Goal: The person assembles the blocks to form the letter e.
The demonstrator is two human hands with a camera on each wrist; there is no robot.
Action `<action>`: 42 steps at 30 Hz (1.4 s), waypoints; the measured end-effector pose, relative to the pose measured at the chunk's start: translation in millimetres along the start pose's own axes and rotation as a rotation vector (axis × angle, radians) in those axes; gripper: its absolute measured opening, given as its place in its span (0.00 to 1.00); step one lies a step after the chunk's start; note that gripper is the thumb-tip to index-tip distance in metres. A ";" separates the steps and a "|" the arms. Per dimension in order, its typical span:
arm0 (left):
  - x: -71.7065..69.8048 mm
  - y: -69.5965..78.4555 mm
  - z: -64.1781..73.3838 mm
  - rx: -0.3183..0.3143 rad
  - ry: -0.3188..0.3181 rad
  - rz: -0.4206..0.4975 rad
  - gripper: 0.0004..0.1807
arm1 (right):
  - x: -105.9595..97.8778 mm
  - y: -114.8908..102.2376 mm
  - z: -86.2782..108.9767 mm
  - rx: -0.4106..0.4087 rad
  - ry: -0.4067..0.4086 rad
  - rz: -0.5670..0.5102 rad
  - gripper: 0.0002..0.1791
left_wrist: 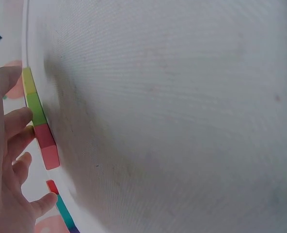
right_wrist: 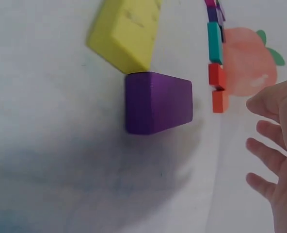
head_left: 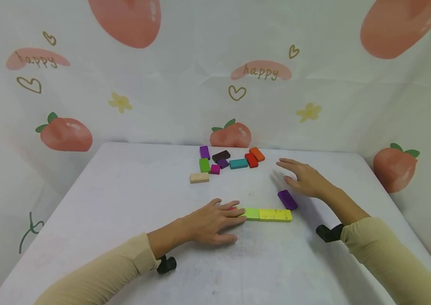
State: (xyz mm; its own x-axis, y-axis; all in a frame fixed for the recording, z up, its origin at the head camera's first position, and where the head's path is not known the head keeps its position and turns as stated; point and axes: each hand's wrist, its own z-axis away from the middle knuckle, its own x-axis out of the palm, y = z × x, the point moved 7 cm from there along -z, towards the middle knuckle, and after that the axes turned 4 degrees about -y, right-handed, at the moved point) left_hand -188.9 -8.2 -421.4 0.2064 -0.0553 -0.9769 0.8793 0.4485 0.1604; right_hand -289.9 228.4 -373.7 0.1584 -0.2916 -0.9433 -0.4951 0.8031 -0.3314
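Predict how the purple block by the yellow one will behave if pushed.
The purple block has flat faces and straight edges, so it looks stiff and should slide, not roll. Lying lengthwise, it seems unlikely to tip. One end sits by the yellow block, so pushing that way might shift both.

2 beige sleeves [head_left: 104, 271], 2 black wrist attachments [head_left: 167, 265]

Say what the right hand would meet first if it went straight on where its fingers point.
Probably the orange block, just beyond the fingertips; but the right hand seems raised above the table, so it might pass over.
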 end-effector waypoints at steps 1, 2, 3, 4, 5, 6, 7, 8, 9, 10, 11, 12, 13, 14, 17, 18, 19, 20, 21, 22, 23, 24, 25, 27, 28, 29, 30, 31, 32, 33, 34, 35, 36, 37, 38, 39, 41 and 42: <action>-0.3 0.2 -0.3 0.000 0.000 -0.002 0.34 | 0.1 1.2 -3.4 0.007 0.000 0.004 0.28; -0.5 0.5 -0.5 0.000 0.000 -0.005 0.34 | 0.5 3.1 -6.4 0.014 -0.001 0.010 0.28; -0.9 0.8 -0.6 0.000 0.000 -0.006 0.34 | 1.0 4.7 -9.3 0.019 -0.001 0.015 0.28; -0.9 0.9 -0.7 -0.001 -0.001 -0.008 0.33 | 1.7 6.2 -12.0 0.022 -0.001 0.019 0.28; -1.0 1.0 -0.8 0.000 -0.002 -0.009 0.34 | 2.5 7.7 -14.5 0.024 -0.001 0.021 0.29; -1.3 1.2 -0.9 -0.001 -0.002 -0.008 0.34 | 3.4 9.1 -16.7 0.024 -0.002 0.025 0.29; -1.4 1.4 -1.0 -0.001 -0.004 -0.007 0.34 | 4.3 10.1 -18.5 0.024 -0.002 0.026 0.29; -1.5 1.6 -0.9 0.000 -0.005 -0.007 0.34 | 5.6 11.2 -20.3 0.027 -0.008 0.026 0.29; -1.5 1.6 -1.0 0.001 -0.005 -0.008 0.34 | 6.9 11.6 -22.0 0.031 -0.017 0.026 0.29; -1.6 1.6 -1.0 0.001 -0.007 -0.006 0.34 | 8.4 12.0 -23.8 0.038 -0.029 0.028 0.30; -2.0 1.8 -1.0 0.001 -0.008 -0.005 0.34 | 9.8 12.1 -25.7 0.046 -0.043 0.031 0.30; -2.2 1.7 -0.9 0.002 -0.007 -0.007 0.33 | 11.1 11.7 -27.6 0.056 -0.059 0.034 0.30; -2.3 1.6 -0.9 0.002 -0.004 -0.009 0.33 | 12.4 11.1 -29.6 0.065 -0.077 0.042 0.31; -2.5 1.5 -0.8 0.003 -0.003 -0.010 0.33 | 13.9 10.7 -31.9 0.074 -0.097 0.051 0.31; -3.0 0.9 -0.9 0.002 0.002 -0.010 0.33 | 17.2 8.6 -38.9 0.078 -0.136 0.079 0.32; -2.8 0.6 -1.0 0.002 0.003 -0.009 0.33 | 18.3 8.1 -41.4 0.076 -0.143 0.083 0.32; -2.7 0.3 -1.0 0.001 0.002 -0.007 0.33 | 19.5 8.0 -43.9 0.073 -0.149 0.085 0.32; -2.4 0.1 -1.1 -0.001 -0.001 -0.004 0.33 | 20.7 7.8 -46.3 0.071 -0.153 0.083 0.32; -2.0 -0.2 -1.1 -0.003 -0.004 -0.001 0.33 | 21.8 7.7 -48.6 0.071 -0.154 0.079 0.32; -1.8 -0.3 -1.2 -0.004 -0.006 0.003 0.33 | 22.7 7.9 -50.6 0.074 -0.158 0.074 0.32; -1.5 -0.6 -1.4 -0.007 -0.010 0.006 0.33 | 24.3 8.8 -52.8 0.084 -0.166 0.066 0.32; -1.0 -0.6 -1.4 -0.008 -0.012 0.007 0.33 | 25.8 9.8 -54.8 0.096 -0.174 0.061 0.32; -0.8 -0.6 -1.5 -0.007 -0.015 0.008 0.33 | 26.7 10.3 -56.4 0.103 -0.181 0.059 0.32; -0.7 -0.3 -1.7 -0.005 -0.017 0.009 0.33 | 28.1 11.6 -59.3 0.116 -0.189 0.056 0.33; -0.7 -0.3 -1.7 -0.004 -0.017 0.010 0.33 | 28.7 12.2 -60.7 0.123 -0.192 0.052 0.33; -0.6 -0.3 -1.7 -0.004 -0.017 0.009 0.33 | 29.4 12.5 -62.1 0.123 -0.192 0.049 0.33; -0.6 -0.3 -1.5 -0.003 -0.016 0.009 0.33 | 29.8 12.4 -63.4 0.117 -0.190 0.048 0.33; -0.7 -0.5 -1.5 -0.002 -0.016 0.008 0.33 | 30.2 12.0 -64.5 0.109 -0.188 0.046 0.33; -0.6 -0.8 -1.4 -0.002 -0.014 0.008 0.33 | 31.2 12.1 -65.5 0.104 -0.189 0.045 0.32; -0.5 -1.1 -1.4 -0.002 -0.012 0.008 0.33 | 32.1 12.0 -66.5 0.099 -0.190 0.045 0.32; -0.7 -1.2 -1.4 -0.001 -0.010 0.009 0.33 | 33.4 12.1 -67.3 0.097 -0.195 0.042 0.32; -0.8 -1.2 -1.4 0.000 -0.009 0.007 0.33 | 34.3 12.1 -67.7 0.091 -0.198 0.047 0.31; -1.1 -1.1 -1.3 0.002 -0.007 0.007 0.33 | 35.6 12.5 -68.2 0.089 -0.203 0.050 0.31; -1.1 -1.0 -1.4 0.005 -0.005 0.006 0.33 | 36.6 13.1 -68.5 0.090 -0.207 0.053 0.31; -1.4 -0.9 -1.4 0.006 -0.005 0.007 0.33 | 37.4 13.6 -68.5 0.091 -0.210 0.058 0.30; -1.6 -0.7 -1.5 0.008 -0.004 0.005 0.33 | 37.9 14.0 -68.5 0.091 -0.209 0.059 0.30; -1.5 -0.6 -1.2 0.007 -0.005 0.003 0.33 | 38.7 14.5 -68.5 0.087 -0.205 0.067 0.30; -1.5 -0.8 -1.1 0.005 -0.007 0.004 0.33 | 39.1 14.5 -68.4 0.086 -0.203 0.068 0.30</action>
State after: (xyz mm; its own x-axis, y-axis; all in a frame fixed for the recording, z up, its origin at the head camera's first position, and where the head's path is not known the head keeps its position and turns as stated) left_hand -190.4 -7.5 -420.2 0.2125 -0.0598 -0.9753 0.8806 0.4443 0.1647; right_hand -349.3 193.1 -414.3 0.3002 -0.1316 -0.9448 -0.4374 0.8612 -0.2589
